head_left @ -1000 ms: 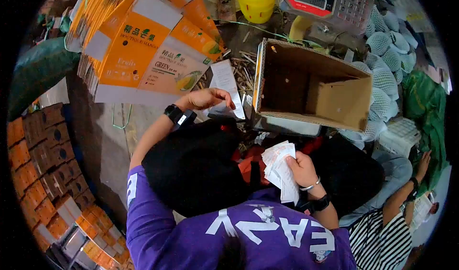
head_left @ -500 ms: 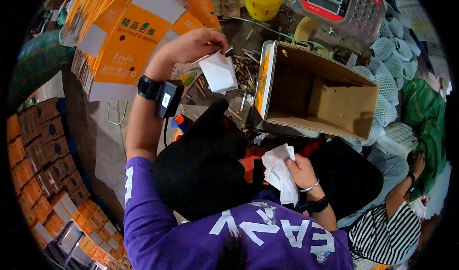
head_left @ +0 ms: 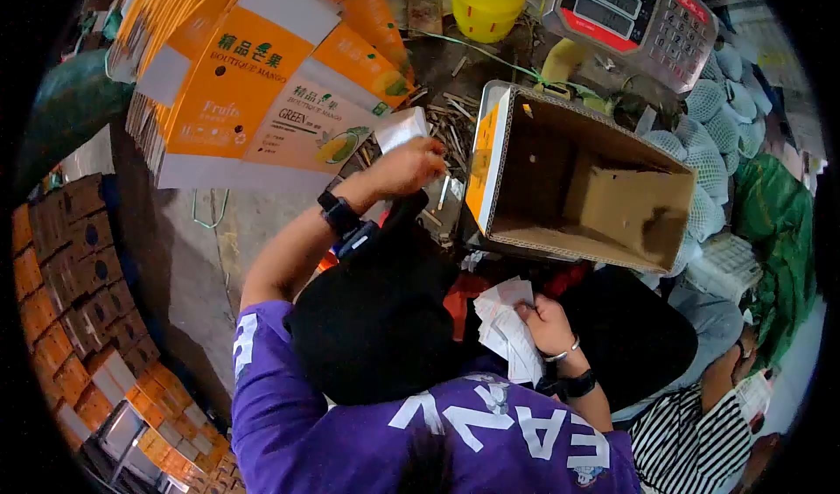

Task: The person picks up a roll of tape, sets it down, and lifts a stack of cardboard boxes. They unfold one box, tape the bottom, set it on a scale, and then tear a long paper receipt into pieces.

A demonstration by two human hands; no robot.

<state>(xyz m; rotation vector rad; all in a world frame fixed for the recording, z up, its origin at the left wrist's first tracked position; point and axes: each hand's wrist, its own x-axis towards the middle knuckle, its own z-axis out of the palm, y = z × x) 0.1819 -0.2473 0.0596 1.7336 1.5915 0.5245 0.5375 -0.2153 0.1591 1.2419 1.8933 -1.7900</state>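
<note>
My left hand [head_left: 404, 167] reaches forward, its fingers closed on the edge of a white paper slip [head_left: 399, 128] that lies over the litter beside the flat orange cartons [head_left: 262, 83]. A black wrist device [head_left: 346, 223] is strapped on that arm. My right hand [head_left: 546, 324] stays close to my body and grips a fanned stack of white slips [head_left: 500, 326]. An open, empty cardboard box [head_left: 612, 198] stands just right of my left hand, between the two hands.
A yellow tape roll [head_left: 486, 0] and a weighing scale [head_left: 634, 17] sit beyond the box. Fruit in white foam nets [head_left: 717, 109] lies at the right, with a green sack [head_left: 774, 223]. Another person in a striped shirt [head_left: 691, 433] sits at lower right. Stacked orange cartons [head_left: 61, 301] fill the left.
My left hand lifted one slip up over the flat cartons, then came back down and right, toward the box's near corner. The right hand kept its stack and barely moved.
</note>
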